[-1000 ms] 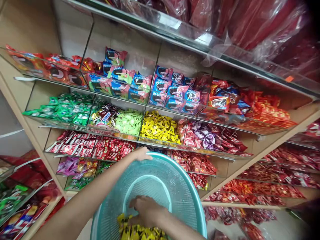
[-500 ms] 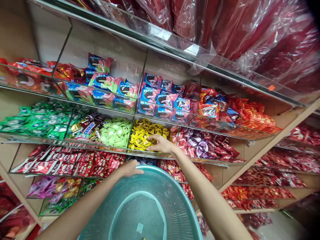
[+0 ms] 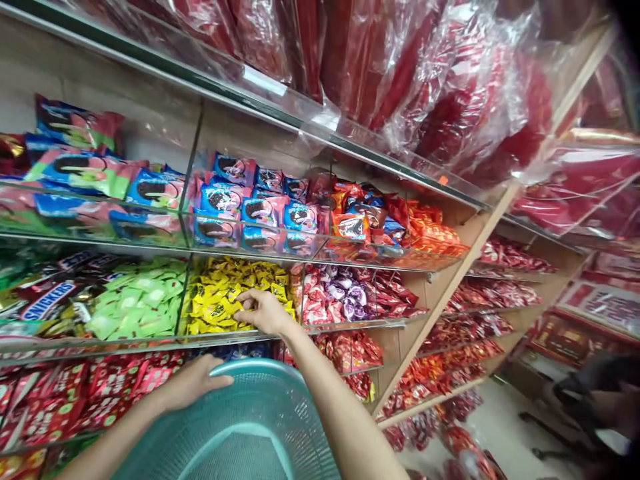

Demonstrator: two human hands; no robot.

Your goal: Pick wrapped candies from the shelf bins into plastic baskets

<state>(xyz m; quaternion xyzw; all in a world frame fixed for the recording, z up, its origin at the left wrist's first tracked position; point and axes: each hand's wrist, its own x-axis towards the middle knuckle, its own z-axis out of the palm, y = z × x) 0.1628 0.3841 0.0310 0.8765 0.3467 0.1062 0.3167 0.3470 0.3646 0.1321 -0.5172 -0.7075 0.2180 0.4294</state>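
Observation:
My left hand [image 3: 197,381] grips the rim of a teal mesh basket [image 3: 300,407], its thumb over the edge. Inside the basket, the visible part shows only its mesh and base. Over the yellow-wrapped candies [image 3: 215,293] my right hand [image 3: 263,310] reaches into their compartment, fingers curled with the tips close together at the candies. Whether a candy is between those fingertips is too small to tell. Light green packets [image 3: 143,300] fill the compartment to the left, and pink and purple wrapped candies [image 3: 345,293] lie to the right.
A clear shelf edge [image 3: 320,257] runs above my right hand, with blue and pink cookie packs [image 3: 223,200] behind it. Red plastic-wrapped packages [image 3: 450,87] hang over the top shelf. A slanted wooden panel [image 3: 445,300] stands at the right.
The view has turned right and come closer to the shelves. My right hand's fingers have drawn closer together over the yellow candies. My left hand still holds the basket rim.

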